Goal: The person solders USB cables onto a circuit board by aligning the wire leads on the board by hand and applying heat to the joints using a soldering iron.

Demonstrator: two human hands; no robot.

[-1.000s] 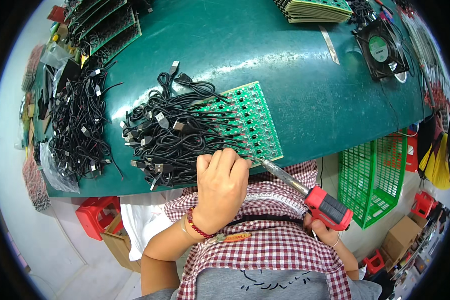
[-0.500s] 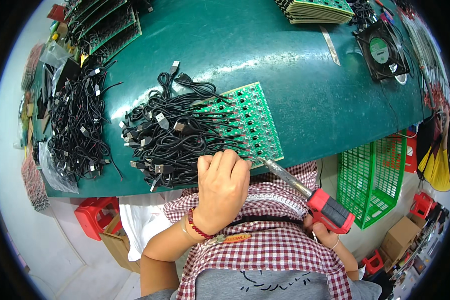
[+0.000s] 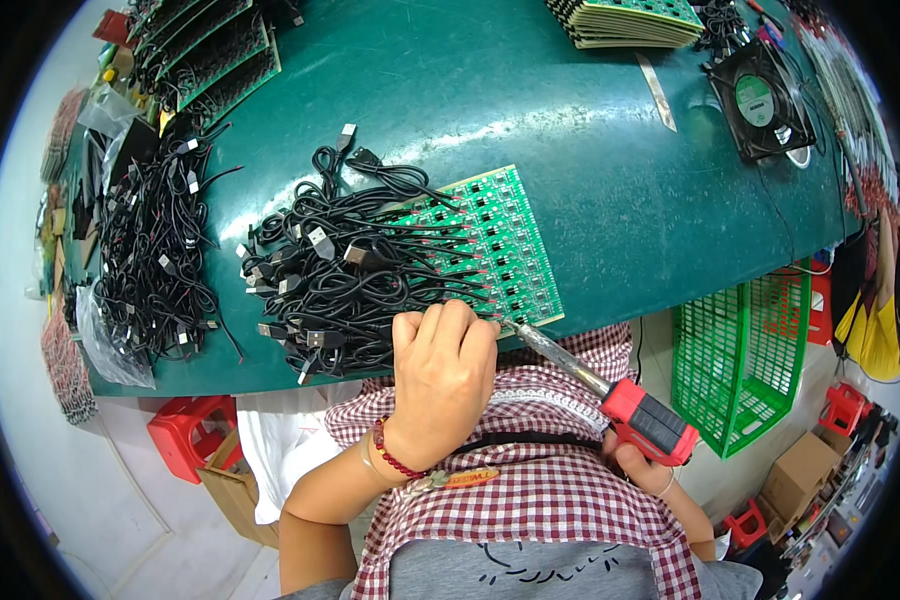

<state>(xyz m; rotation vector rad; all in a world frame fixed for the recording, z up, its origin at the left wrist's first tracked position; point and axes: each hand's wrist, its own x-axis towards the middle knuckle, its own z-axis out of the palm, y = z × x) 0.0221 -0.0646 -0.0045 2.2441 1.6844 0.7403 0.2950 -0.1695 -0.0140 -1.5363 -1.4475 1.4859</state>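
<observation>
A green circuit board lies on the table with a row of black USB cables whose thin red wire ends reach onto it. My left hand is closed in a pinch at the board's near edge, over the cables. Its fingertips are mostly hidden, but they seem to grip the wire end of a USB cable. My right hand is wrapped round the red and black handle of a soldering iron. The iron's tip meets the board's near edge just right of my left fingertips.
More black cables are heaped at the left, beside a plastic bag. Boards with cables lean at the far left. A board stack, a metal strip and a black fan are farther back. A green basket stands right below the table.
The soldering iron has shifted slightly left, its tip closer to my left fingertips, and my right hand moved with it. My left hand stays nearly in place.
</observation>
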